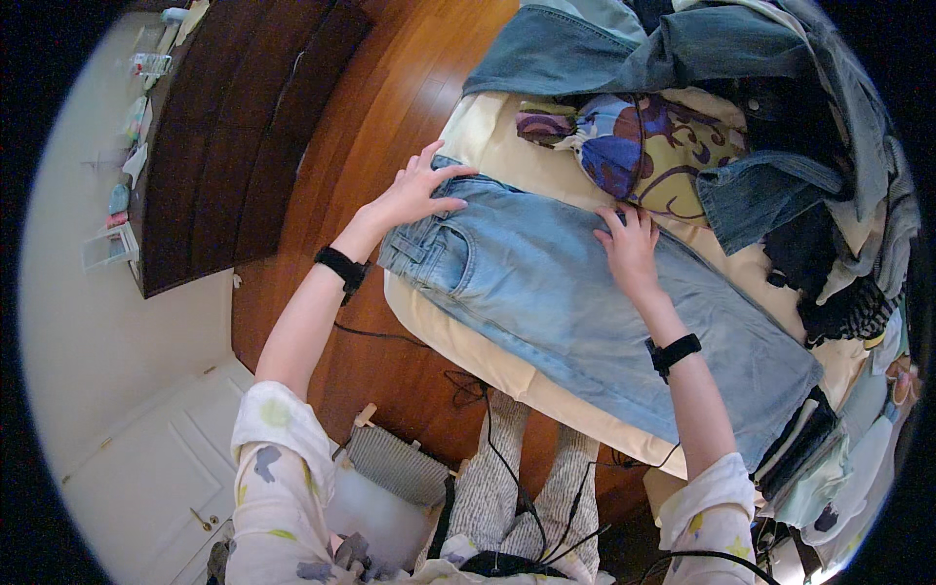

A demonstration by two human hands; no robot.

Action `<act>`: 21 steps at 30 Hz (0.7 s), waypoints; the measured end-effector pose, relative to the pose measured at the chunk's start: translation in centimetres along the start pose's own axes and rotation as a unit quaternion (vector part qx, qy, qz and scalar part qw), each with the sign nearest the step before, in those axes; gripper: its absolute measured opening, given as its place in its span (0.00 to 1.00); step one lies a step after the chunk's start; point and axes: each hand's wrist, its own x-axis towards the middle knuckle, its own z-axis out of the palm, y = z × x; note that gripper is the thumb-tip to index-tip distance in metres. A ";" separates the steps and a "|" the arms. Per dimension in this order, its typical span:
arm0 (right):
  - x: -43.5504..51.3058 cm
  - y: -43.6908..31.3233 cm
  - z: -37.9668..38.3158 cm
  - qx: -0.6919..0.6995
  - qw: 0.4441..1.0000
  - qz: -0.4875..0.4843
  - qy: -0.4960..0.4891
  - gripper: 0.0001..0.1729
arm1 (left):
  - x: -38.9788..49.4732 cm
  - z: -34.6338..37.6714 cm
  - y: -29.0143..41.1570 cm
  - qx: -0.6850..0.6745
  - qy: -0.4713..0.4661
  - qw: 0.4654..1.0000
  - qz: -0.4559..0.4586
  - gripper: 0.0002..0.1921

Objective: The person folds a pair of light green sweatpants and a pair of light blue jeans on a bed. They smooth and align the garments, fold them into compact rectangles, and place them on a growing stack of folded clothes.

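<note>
A pair of light-blue denim jeans (541,278) lies flat, its legs together, on a cream-covered surface (482,131) in front of me. The waistband is on the left and the hems are at the lower right. Over the far corner of the waistband rests my left hand (413,190), fingers spread, with nothing visibly gripped. My right hand (630,252) touches the far edge of the jeans partway along, its fingers apart and curled down. What lies under the fingertips is partly hidden.
Beyond the jeans are a patterned fabric bundle (621,146) and darker jeans (545,55). Folded clothes (812,446) sit at the lower right. A dark wooden dresser (219,146) stands at the left across the wood floor (351,146). Black cables (504,453) hang by my legs.
</note>
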 end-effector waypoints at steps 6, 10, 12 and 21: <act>0.0 0.2 0.7 -0.014 1.000 -0.004 0.004 0.21 | 0.3 0.1 0.3 -0.028 0.060 0.997 0.043 0.17; -0.2 0.2 1.0 -0.014 1.000 -0.004 0.008 0.22 | -0.5 -0.1 1.5 0.107 0.199 0.964 0.139 0.12; -0.3 0.2 1.3 -0.018 1.000 0.007 -0.001 0.23 | -1.0 -0.3 2.1 0.294 0.222 0.908 0.199 0.10; -0.6 0.5 1.9 -0.025 1.000 0.006 -0.002 0.23 | -1.3 -2.0 3.6 0.173 0.074 0.956 0.224 0.11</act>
